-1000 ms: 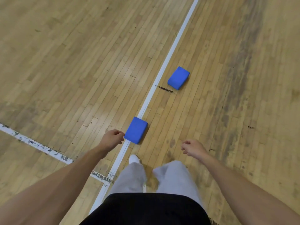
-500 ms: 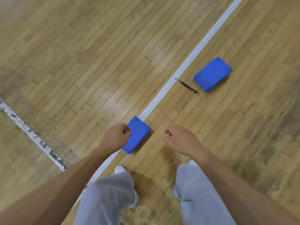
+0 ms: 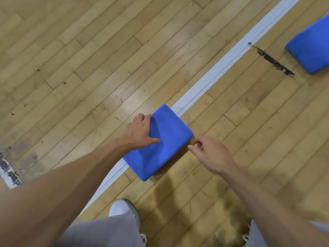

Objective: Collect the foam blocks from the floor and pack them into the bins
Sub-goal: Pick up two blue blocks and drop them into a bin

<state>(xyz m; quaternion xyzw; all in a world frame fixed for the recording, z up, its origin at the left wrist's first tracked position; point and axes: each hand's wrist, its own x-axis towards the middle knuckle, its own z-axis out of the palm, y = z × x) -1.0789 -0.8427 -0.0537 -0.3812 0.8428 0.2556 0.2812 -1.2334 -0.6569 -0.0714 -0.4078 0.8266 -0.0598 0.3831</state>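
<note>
Foam block (image 3: 165, 145): the fingers (image 3: 142, 117) of the left hand (image 3: 138, 132) curl over its left edge, thumb on top; the right hand (image 3: 211, 155), loosely curled, holds nothing beside its right corner. It lies flat on the floor (image 3: 89, 68), across the white line (image 3: 222, 65). I judge it light and soft, so I would take both long edges.

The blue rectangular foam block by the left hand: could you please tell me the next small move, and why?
Probably close the right hand on the right edge of the blue rectangular foam block. The left hand grips its left edge, the right holds nothing beside it, and the block lies flat on the wooden floor.
</note>
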